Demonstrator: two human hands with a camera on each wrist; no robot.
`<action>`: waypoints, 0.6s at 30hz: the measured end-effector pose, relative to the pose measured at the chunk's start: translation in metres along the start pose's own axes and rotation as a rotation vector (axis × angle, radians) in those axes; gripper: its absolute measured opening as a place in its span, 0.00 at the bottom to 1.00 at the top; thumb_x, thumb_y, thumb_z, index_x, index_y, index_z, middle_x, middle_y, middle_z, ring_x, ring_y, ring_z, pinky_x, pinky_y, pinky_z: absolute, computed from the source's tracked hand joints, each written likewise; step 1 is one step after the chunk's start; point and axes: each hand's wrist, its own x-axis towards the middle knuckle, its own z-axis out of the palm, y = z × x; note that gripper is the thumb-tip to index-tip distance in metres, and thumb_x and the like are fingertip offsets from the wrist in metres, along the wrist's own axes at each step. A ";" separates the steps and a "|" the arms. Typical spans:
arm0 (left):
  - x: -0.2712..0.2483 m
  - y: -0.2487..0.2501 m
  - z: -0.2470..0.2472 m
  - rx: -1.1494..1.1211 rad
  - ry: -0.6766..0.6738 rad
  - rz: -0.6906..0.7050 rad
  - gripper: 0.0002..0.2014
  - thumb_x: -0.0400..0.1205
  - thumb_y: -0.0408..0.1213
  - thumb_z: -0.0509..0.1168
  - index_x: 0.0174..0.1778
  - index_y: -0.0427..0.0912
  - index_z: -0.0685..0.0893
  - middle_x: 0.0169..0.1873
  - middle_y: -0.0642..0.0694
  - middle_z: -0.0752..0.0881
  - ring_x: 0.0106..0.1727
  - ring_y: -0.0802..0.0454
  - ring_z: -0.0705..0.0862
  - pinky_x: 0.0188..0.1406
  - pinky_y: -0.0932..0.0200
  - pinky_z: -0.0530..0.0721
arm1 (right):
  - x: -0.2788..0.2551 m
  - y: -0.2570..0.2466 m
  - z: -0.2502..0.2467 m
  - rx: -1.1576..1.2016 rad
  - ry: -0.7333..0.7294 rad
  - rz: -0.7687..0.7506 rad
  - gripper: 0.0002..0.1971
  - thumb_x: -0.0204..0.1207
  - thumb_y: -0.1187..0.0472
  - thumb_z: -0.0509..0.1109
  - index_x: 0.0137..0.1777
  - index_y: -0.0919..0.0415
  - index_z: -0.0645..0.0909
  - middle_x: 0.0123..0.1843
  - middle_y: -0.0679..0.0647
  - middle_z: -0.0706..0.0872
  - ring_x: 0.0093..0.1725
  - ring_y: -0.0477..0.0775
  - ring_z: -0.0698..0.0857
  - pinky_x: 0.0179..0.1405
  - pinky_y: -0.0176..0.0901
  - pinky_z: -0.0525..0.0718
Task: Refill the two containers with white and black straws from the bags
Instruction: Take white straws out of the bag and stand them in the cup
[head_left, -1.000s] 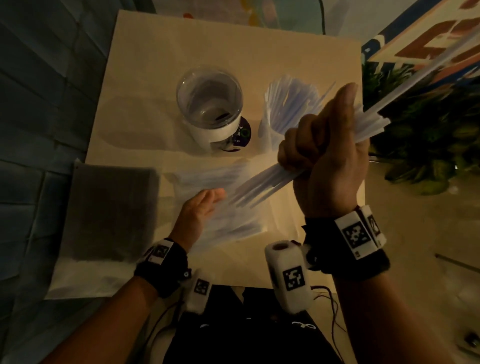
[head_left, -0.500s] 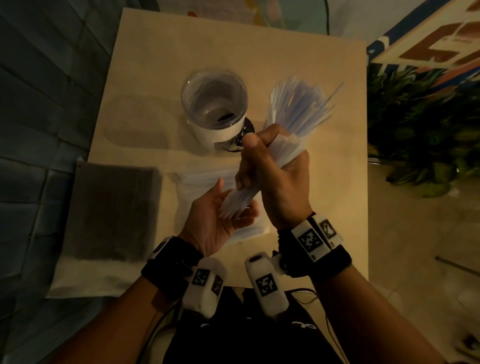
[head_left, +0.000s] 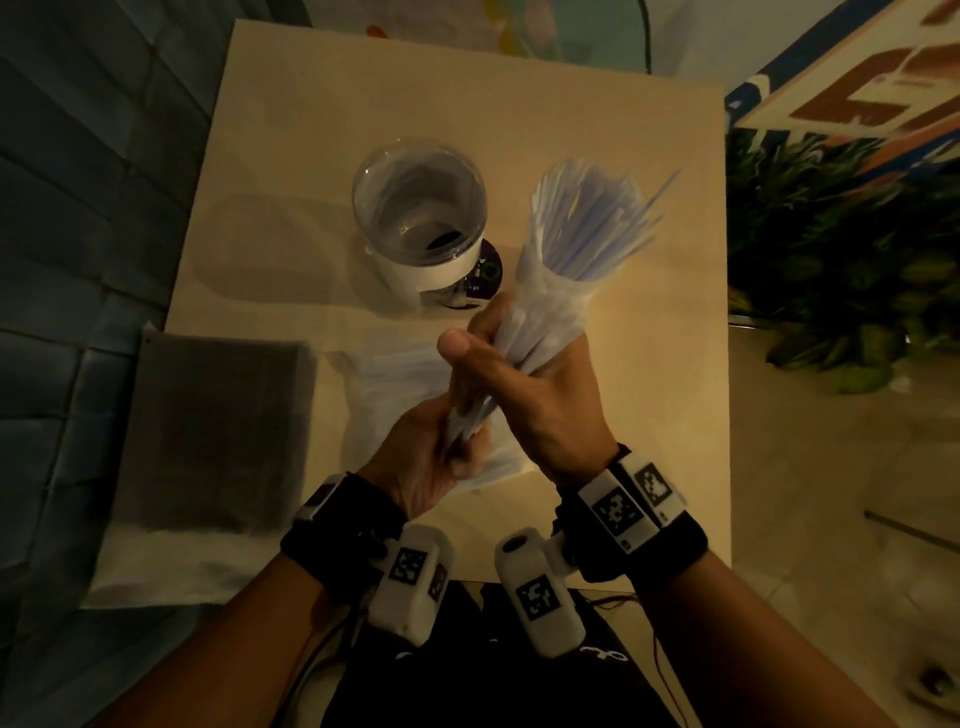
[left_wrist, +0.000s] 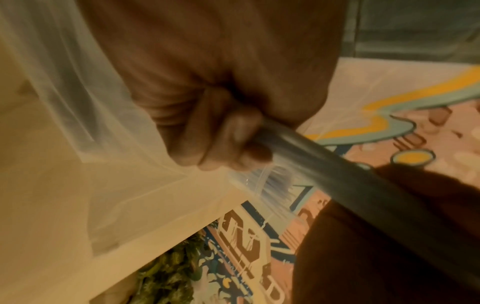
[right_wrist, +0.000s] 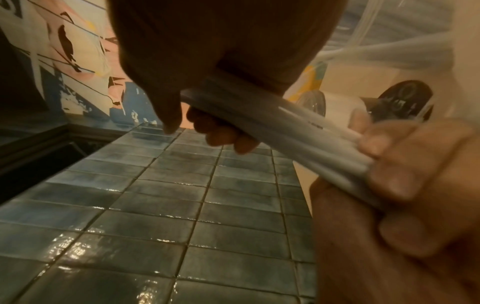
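This looks like a café or drinks shop. A small pale tabletop stands against a wall of glossy blue tiles, with a bright painted mural at its far edge and leafy plants along its right edge.

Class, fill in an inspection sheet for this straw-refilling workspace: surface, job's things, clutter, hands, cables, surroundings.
Surface: beige table, dimly lit.
Job's things: clear container upright, no straws visible in it; second container packed with white straws; bag of black straws flat at the table's left edge; white-straw bag under the hands.
Clutter: nothing seen.
Hands: right hand grips a straw bundle mid-length; left hand grips its lower end.
Cables: thin wires near the wrist cameras.
Surroundings: blue tiles left, plants right, mural behind.
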 end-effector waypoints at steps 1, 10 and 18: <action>-0.001 0.000 -0.001 0.051 -0.038 -0.016 0.11 0.76 0.44 0.69 0.35 0.41 0.78 0.20 0.46 0.71 0.19 0.52 0.62 0.20 0.58 0.55 | 0.000 0.002 -0.001 -0.006 -0.015 0.021 0.19 0.75 0.57 0.76 0.31 0.72 0.78 0.26 0.69 0.82 0.26 0.69 0.82 0.31 0.60 0.83; 0.011 0.001 0.012 0.425 0.169 -0.017 0.18 0.88 0.39 0.57 0.33 0.39 0.82 0.28 0.40 0.82 0.27 0.48 0.78 0.27 0.56 0.74 | 0.023 -0.016 -0.040 0.128 0.138 -0.103 0.20 0.86 0.59 0.60 0.31 0.48 0.79 0.23 0.43 0.74 0.21 0.46 0.71 0.25 0.40 0.70; 0.042 0.020 0.021 0.793 0.358 0.321 0.17 0.76 0.45 0.76 0.55 0.42 0.81 0.52 0.50 0.85 0.54 0.57 0.83 0.55 0.62 0.82 | 0.103 -0.048 -0.098 0.004 0.467 -0.421 0.15 0.86 0.61 0.61 0.35 0.55 0.73 0.23 0.45 0.75 0.20 0.50 0.74 0.26 0.43 0.73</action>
